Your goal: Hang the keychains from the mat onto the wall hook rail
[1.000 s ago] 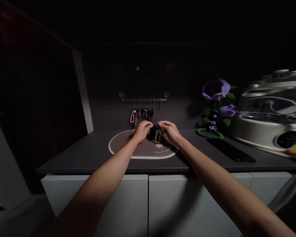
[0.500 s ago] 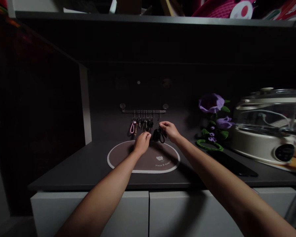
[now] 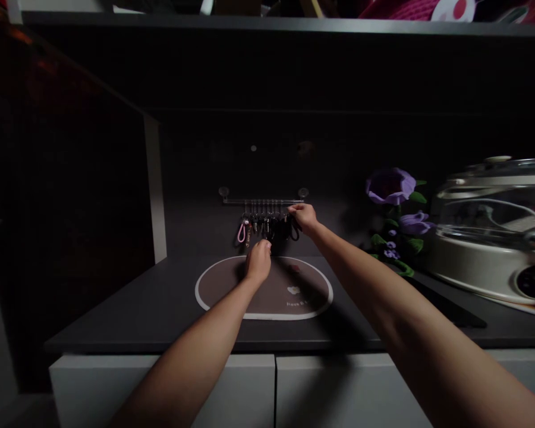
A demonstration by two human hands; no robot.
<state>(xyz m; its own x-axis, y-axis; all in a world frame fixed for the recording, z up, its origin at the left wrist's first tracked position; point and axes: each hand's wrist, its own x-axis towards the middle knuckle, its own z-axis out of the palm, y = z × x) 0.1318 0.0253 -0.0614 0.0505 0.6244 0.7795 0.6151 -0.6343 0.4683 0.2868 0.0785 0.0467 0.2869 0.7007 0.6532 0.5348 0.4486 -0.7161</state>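
Observation:
My right hand (image 3: 304, 217) is closed in a pinch at the right end of the clear hook rail (image 3: 263, 201). From its fingers hangs a black keychain (image 3: 295, 232) with a strap loop, close to the hooks. Below the rail, my left hand (image 3: 259, 260) is closed over the mat, its fingers curled inward; what they hold, if anything, is hidden. Several bunches of keys (image 3: 267, 226) hang from the hooks just above it. A pink loop keychain (image 3: 242, 231) hangs at the left end of the row.
An oval brown mat (image 3: 223, 291) with a white rim lies on the dark counter (image 3: 129, 309). To the right are purple felt flowers (image 3: 391, 186), a flat black object (image 3: 455, 309) and a cream appliance (image 3: 477, 267). A shelf edge (image 3: 249, 25) runs overhead.
My right hand has risen with the black keychain, up to the rail's right end. My left hand stays low, slightly below the keys. The view has shifted a little.

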